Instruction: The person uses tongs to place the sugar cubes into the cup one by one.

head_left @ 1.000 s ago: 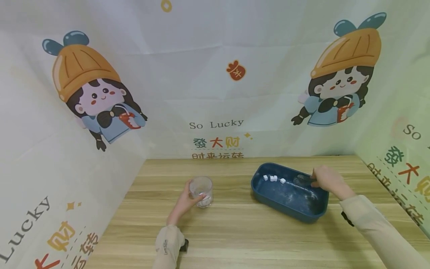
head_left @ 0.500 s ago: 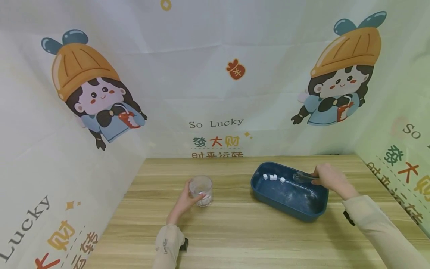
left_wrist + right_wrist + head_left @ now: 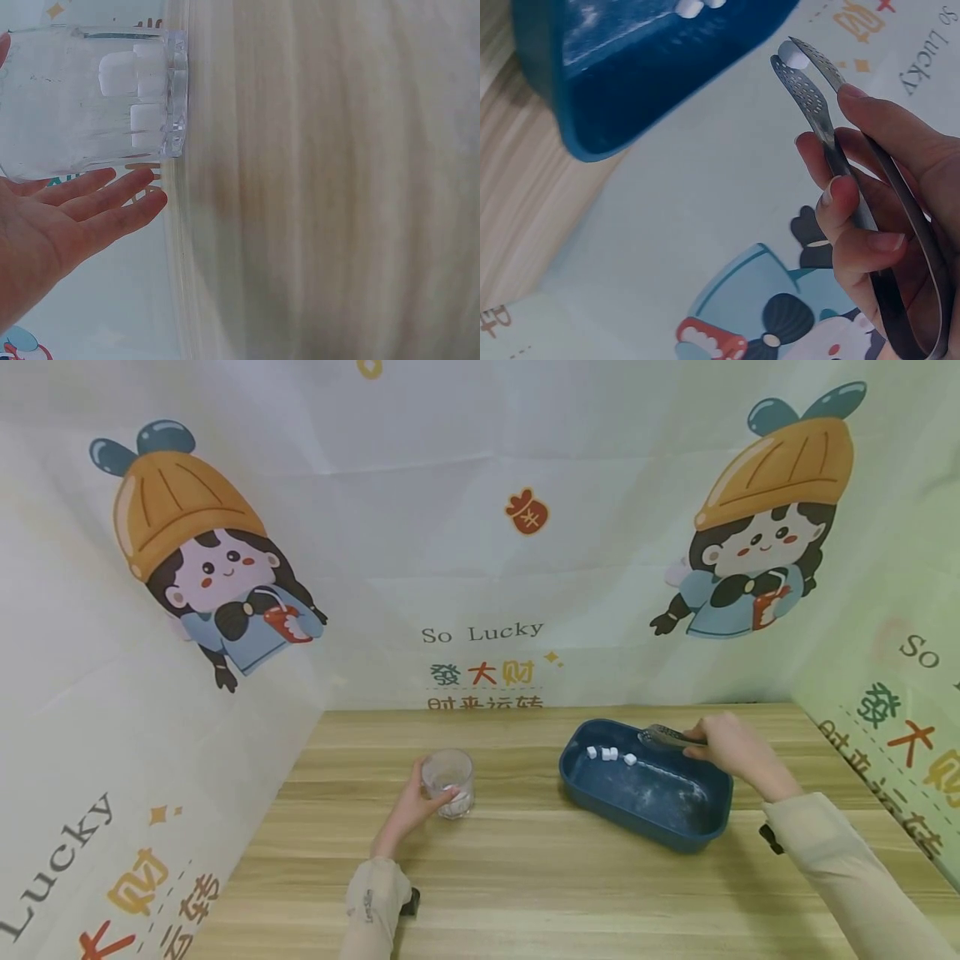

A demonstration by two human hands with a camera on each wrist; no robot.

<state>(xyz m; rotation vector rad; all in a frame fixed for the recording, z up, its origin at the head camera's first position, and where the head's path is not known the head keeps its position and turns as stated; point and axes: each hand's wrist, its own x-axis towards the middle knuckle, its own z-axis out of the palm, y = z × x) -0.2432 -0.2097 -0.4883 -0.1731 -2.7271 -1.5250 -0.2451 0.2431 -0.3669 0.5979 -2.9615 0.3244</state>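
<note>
My left hand (image 3: 408,806) holds a clear glass (image 3: 447,767) on the table, thumb on the near side. Through its wall in the left wrist view, white cubes (image 3: 120,73) lie at the bottom. My right hand (image 3: 731,747) grips metal tongs (image 3: 663,735) above the back rim of a deep blue tray (image 3: 637,825). Perforated tips of the tongs pinch one white cube (image 3: 792,55), seen in the right wrist view; the head view hardly shows it. Several more white cubes (image 3: 609,753) lie inside the tray, towards its left end.
A wooden table (image 3: 510,893) carries both containers, with bare wood between the glass and the tray. Printed cloth (image 3: 390,543) hangs behind the table and along both sides. White powdery marks (image 3: 678,797) show on the tray's floor.
The tongs have risen from inside the tray to above its back rim, lifting with my right hand. My left hand and the glass have stayed in place.
</note>
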